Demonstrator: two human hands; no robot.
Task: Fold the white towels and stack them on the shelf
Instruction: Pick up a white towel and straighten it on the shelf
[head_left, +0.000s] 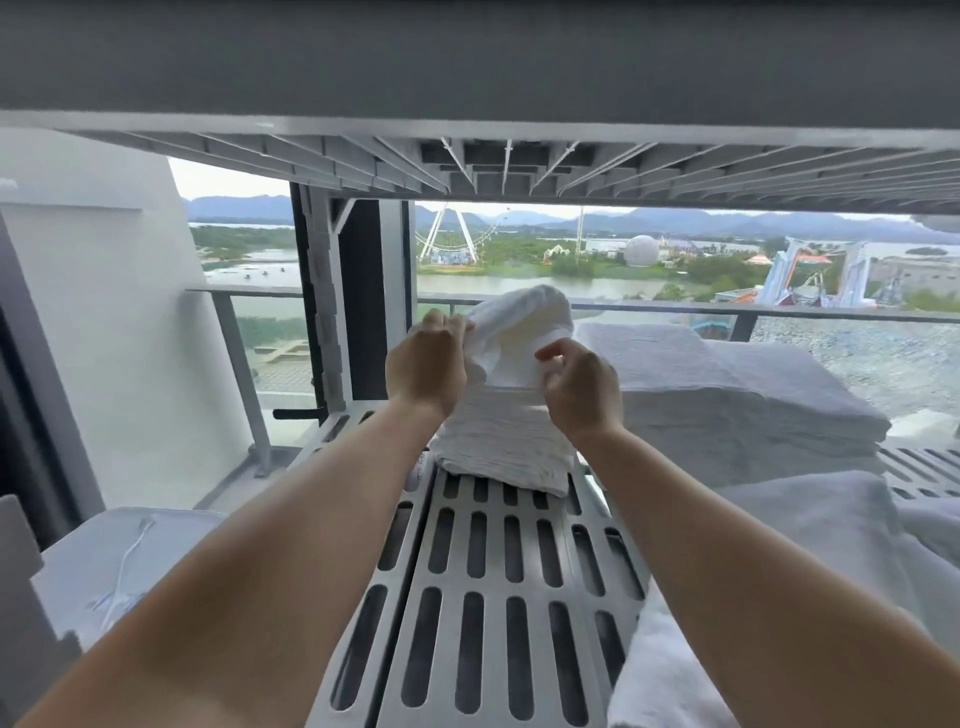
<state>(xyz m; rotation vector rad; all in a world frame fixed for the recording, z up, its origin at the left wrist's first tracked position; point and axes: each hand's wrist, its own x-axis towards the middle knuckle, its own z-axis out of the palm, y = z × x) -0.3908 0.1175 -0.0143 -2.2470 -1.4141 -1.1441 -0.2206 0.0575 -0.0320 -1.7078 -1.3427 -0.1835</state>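
Observation:
A small white towel (519, 327) is bunched up in the air over a short stack of folded white towels (504, 436) on the grey slotted shelf (488, 561). My left hand (426, 358) pinches the towel's left edge. My right hand (576, 384) pinches its right edge with thumb and fingertips. Both arms reach forward over the shelf. A larger pile of folded white towels (727, 389) lies to the right of the short stack.
Another shelf level (467, 171) hangs low overhead. Loose white towels (810, 551) lie at the right front. A white bag or cover with a cord (124, 566) sits lower left. A glass balcony railing (675, 312) and a dark post (353, 291) stand behind.

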